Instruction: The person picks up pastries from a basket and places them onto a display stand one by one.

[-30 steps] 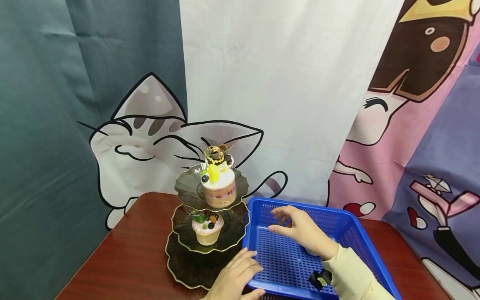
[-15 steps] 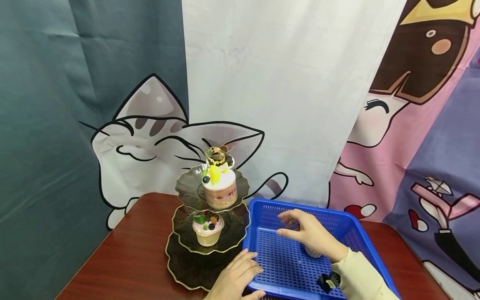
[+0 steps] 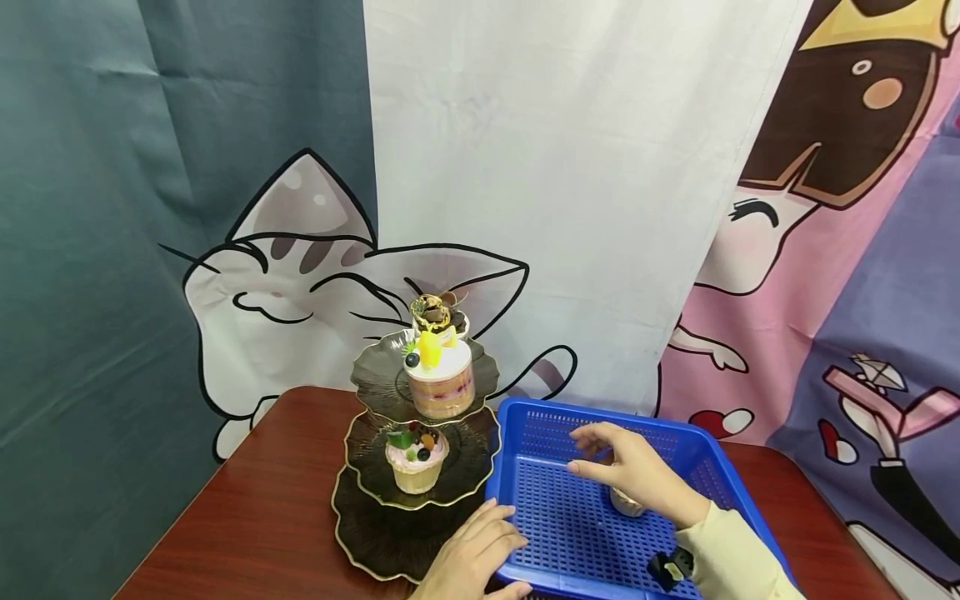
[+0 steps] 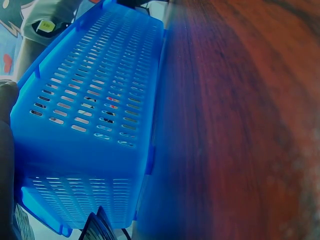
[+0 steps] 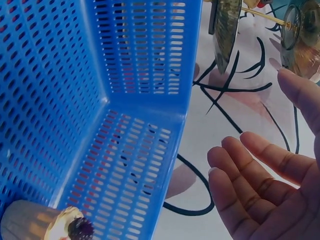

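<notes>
My left hand [image 3: 476,550] rests on the near left corner of a blue plastic basket [image 3: 600,575], its fingers lying over the rim. Above the basket, my right hand [image 3: 637,471] hovers with nothing between its gently bent fingers. Beneath that hand, a small cup dessert [image 3: 627,502] stands in the basket, partly hidden. The right wrist view shows this cup dessert [image 5: 35,222] with cream and a dark berry on top. Left of the basket is a three-tier dark stand [image 3: 360,492] with gold edges. It bears a layered cake cup [image 3: 441,392], a fruit-topped cupcake [image 3: 417,467] and a chocolate-topped dessert [image 3: 438,312].
A reddish-brown wooden table [image 3: 247,500] carries the stand and the basket. Behind it hangs a curtain [image 3: 540,208] printed with a cartoon cat and other figures. The stand's plates reach close to the basket's left rim.
My right hand has shifted to the right over the basket, uncovering more of the cup dessert below. The left hand has stayed on the rim.
</notes>
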The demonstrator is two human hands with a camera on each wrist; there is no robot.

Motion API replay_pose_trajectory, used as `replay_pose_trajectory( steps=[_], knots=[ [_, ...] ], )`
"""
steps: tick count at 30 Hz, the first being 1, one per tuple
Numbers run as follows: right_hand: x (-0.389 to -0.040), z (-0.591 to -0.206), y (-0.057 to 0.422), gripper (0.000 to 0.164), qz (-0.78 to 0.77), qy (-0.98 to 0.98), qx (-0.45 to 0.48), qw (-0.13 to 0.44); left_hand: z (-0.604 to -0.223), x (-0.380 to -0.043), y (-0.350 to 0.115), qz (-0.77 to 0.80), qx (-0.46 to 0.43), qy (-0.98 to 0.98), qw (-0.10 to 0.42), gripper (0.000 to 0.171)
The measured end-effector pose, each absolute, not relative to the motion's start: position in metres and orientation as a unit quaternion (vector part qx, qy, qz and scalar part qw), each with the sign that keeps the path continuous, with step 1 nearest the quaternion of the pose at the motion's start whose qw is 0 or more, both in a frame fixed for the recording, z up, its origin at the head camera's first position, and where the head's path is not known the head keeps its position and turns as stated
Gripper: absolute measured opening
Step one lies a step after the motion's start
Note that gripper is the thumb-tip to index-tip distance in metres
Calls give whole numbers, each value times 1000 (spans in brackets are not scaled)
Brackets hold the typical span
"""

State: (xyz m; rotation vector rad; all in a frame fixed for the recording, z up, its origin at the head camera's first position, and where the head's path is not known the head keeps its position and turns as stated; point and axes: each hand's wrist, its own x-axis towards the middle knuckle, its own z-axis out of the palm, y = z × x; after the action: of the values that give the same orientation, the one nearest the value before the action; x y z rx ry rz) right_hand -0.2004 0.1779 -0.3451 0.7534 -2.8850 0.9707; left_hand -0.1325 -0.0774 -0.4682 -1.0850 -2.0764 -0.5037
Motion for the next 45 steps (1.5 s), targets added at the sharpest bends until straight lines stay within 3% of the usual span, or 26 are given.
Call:
replay_pose_trajectory(
  steps=[6,14,23,45],
  knots=[
    [-202,-347,184,49,305,-922,239,6,-468,-134,-77,-179,-431,-797,384,35],
    [-203,-348,191,50,307,-924,228,9,-468,-131,-77,-198,-418,-812,355,37],
    [-206,-352,207,50,295,-934,203,18,-468,-136,-76,-177,-436,-790,392,34],
    [-215,-369,247,47,262,-946,187,39,-468,-136,-78,-177,-435,-795,384,34]
  ],
)
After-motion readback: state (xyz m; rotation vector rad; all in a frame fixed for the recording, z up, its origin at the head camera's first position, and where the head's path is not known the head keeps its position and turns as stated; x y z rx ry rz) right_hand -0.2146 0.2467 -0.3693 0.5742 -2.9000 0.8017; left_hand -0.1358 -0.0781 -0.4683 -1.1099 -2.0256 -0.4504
